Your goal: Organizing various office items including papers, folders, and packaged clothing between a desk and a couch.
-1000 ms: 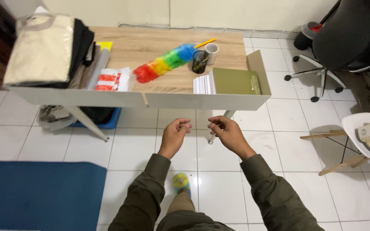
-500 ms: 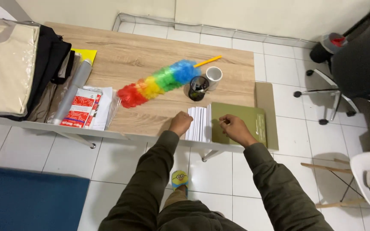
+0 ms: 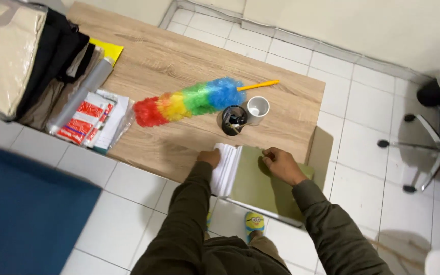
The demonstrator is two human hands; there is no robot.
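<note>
At the near edge of the light wooden bench (image 3: 179, 56), the left hand (image 3: 210, 158) rests curled against the white page block of a thick olive-green hardcover book (image 3: 260, 178), and the right hand (image 3: 280, 164) lies fingers-bent on its cover. Just beyond stand a black mesh pen cup (image 3: 233, 120), a white mug (image 3: 257, 109) and a rainbow feather duster (image 3: 189, 101).

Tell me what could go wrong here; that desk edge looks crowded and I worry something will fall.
1. The olive-green flat box sticks out past the wooden desk's front edge, held only by the left hand and right hand; it may tip to the floor.
2. The white paper stack beside it could slide off too.
3. The black mesh pen cup and white mug stand close behind and might get knocked.
</note>
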